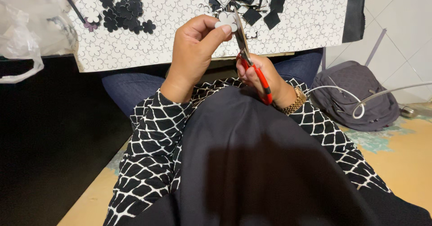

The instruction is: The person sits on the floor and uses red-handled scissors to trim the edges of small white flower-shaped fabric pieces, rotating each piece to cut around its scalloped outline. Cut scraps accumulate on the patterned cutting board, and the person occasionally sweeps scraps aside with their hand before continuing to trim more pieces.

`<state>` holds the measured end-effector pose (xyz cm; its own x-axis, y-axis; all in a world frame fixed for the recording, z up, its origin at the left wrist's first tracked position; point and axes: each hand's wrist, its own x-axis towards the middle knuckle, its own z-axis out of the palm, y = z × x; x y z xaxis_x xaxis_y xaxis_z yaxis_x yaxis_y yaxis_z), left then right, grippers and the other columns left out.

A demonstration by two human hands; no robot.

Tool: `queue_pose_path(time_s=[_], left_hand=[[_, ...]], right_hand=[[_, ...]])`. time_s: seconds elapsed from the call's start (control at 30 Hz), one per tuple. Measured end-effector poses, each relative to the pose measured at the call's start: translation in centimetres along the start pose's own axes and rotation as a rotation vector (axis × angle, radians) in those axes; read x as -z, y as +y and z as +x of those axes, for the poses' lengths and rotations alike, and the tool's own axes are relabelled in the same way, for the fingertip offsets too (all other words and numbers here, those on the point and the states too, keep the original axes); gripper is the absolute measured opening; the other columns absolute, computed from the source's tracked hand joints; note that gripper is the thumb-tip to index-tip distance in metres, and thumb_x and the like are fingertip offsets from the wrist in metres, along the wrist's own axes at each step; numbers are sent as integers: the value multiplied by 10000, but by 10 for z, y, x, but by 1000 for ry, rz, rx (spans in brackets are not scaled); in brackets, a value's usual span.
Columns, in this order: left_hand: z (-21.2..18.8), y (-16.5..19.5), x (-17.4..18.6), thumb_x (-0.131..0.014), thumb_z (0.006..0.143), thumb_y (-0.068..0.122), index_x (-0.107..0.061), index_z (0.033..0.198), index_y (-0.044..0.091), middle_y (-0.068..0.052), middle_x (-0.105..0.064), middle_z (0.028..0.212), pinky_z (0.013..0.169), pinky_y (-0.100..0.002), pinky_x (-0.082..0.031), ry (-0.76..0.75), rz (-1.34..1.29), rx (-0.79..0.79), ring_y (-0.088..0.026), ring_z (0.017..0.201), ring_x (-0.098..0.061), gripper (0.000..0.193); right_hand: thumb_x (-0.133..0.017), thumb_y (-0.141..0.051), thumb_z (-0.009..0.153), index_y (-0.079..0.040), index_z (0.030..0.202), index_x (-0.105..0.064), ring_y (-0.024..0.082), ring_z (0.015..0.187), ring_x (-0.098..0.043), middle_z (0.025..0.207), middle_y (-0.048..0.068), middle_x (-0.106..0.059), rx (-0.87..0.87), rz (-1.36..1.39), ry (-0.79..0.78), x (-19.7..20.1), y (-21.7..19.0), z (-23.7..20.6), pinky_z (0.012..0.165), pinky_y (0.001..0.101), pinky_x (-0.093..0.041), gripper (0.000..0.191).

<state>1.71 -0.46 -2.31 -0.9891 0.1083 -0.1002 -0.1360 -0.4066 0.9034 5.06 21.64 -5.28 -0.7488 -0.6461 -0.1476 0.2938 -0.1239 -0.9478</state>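
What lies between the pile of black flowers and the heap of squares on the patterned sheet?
Head view: only bare patterned sheet lies between the black flowers and the squares.

Small white flower-shaped piece (226,21) upright, touching red-handled scissors (252,64) blades.

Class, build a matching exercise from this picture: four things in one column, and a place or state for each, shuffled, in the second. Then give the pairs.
Things:
1. scissors
2. white flower shape
3. grey backpack
4. black flower cutouts

Places or states:
A. on the floor to the right
B. piled at the board's upper left
C. pinched in the left hand
D. gripped by the right hand

Pairs: 1-D, 2-C, 3-A, 4-B
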Motion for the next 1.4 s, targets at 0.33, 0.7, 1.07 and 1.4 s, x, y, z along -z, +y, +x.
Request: queue_pose_path(time_s=[0.33,0.7,1.07,1.4], left_hand=[[-1,3,1,-727,985,97,-745,1030,-27,-60,-764,948,827,-233,-578,28,66,-16,-82,882,-703,133],[-3,4,-1,-736,987,103,-747,1012,-28,-44,-756,909,739,-203,-535,21,165,-15,-51,822,-668,134],[-2,-3,-1,-766,1013,73,-677,947,-19,-9,-649,854,687,-208,-428,-20,166,24,-45,781,-538,144],[-4,0,-2,-727,987,84,-678,962,15,42,-683,868,677,-193,-450,-48,100,22,-5,778,-573,88]], right_hand=[[-573,-679,988,-72,984,-518,53,669,-383,813,-23,-458,-50,-18,9,-2,-4,0,599,204,-334,610],[-546,-700,996,-75,1010,-523,54,703,-396,843,-17,-484,8,-81,10,-3,-6,1,621,199,-337,625],[-581,-696,982,-68,1019,-520,59,703,-396,844,-16,-472,3,10,30,-3,2,0,624,201,-340,631],[-551,-701,992,-64,1062,-518,54,739,-406,862,-19,-476,13,-31,-14,-4,0,2,654,196,-373,641]])
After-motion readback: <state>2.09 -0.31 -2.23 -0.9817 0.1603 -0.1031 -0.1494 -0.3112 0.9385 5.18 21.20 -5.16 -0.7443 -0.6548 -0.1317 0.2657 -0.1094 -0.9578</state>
